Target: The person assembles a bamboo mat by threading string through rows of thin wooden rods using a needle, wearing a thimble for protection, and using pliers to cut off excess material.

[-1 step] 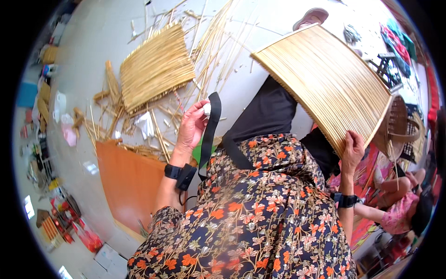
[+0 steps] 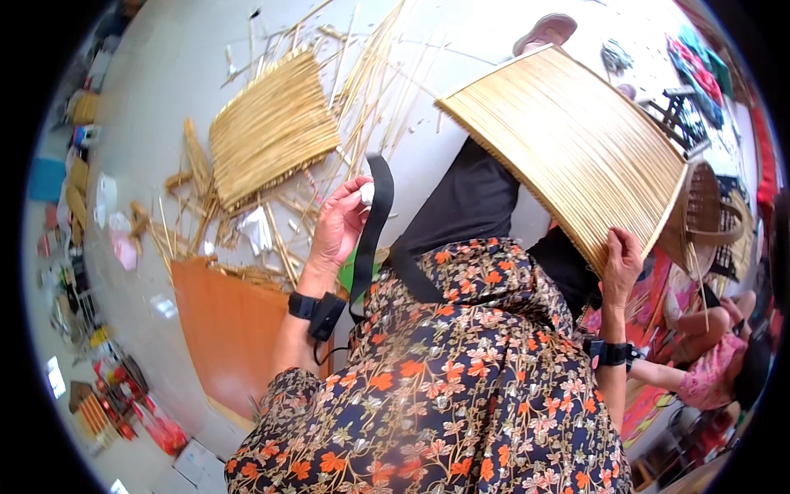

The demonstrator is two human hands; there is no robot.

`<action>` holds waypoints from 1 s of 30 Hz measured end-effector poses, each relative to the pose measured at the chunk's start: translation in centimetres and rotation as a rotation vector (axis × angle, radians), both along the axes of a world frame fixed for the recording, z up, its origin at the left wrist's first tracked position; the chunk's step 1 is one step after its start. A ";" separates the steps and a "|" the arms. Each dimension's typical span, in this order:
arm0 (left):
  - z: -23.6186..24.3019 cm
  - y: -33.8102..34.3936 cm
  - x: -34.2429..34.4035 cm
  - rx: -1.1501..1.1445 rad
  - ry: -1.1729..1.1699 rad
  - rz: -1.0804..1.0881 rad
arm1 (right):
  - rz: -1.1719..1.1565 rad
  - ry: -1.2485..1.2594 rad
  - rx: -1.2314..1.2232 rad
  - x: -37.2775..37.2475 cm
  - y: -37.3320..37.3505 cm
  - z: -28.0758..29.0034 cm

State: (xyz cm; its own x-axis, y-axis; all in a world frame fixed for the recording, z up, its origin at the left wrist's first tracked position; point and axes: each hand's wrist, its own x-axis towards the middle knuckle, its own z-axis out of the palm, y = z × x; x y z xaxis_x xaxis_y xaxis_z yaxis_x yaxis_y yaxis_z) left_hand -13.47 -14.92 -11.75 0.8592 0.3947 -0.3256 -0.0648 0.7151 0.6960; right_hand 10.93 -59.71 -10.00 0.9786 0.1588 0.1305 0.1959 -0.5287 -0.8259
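Observation:
My left hand [image 2: 334, 230] is closed, pinching a small white lump [image 2: 367, 194] between thumb and fingers; its kind is not clear. A black strap [image 2: 379, 202] hangs right beside those fingers. My right hand [image 2: 622, 262] grips the near right corner of a woven straw panel [image 2: 572, 140], fingers on top. The panel is stiff, pale yellow and slatted, and it lies tilted over my dark-trousered legs. Another straw panel [image 2: 276, 128], with rougher edges, rests on the floor to the left among loose stalks [image 2: 370, 66].
An orange-brown board [image 2: 218, 329] stands at my left. Beyond it are straw bundles [image 2: 195, 156] and a crumpled white tissue [image 2: 257, 230]. A brown basket [image 2: 699, 218] sits at the right. Near it, another person in pink [image 2: 712, 375] sits close to my right arm.
The view has shifted very slightly. Both hands keep the same holds, and the straw panel stays across my legs.

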 end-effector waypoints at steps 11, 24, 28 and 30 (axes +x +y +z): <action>11.8 -6.0 16.5 0.230 -0.185 -0.640 | -0.121 0.092 0.187 -1.8 0.0 -1.7; 11.3 -12.9 19.5 -0.228 -0.229 -0.835 | 0.348 0.148 0.654 -0.7 8.6 9.7; 10.5 -13.1 19.1 -0.252 -0.196 -0.815 | 0.421 -0.125 0.468 -0.4 9.6 9.6; 9.8 -13.2 18.9 -0.301 -0.189 -0.805 | 0.378 -0.155 0.397 -0.7 9.5 9.9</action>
State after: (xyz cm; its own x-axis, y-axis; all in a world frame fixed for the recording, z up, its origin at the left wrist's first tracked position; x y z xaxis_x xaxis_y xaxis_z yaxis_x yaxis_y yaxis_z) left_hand 5.40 -28.14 -1.91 0.8894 -0.4343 -0.1423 0.4434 0.7447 0.4989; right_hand 10.27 -50.16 -0.06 0.8279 0.4039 0.3891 0.4458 -0.0531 -0.8935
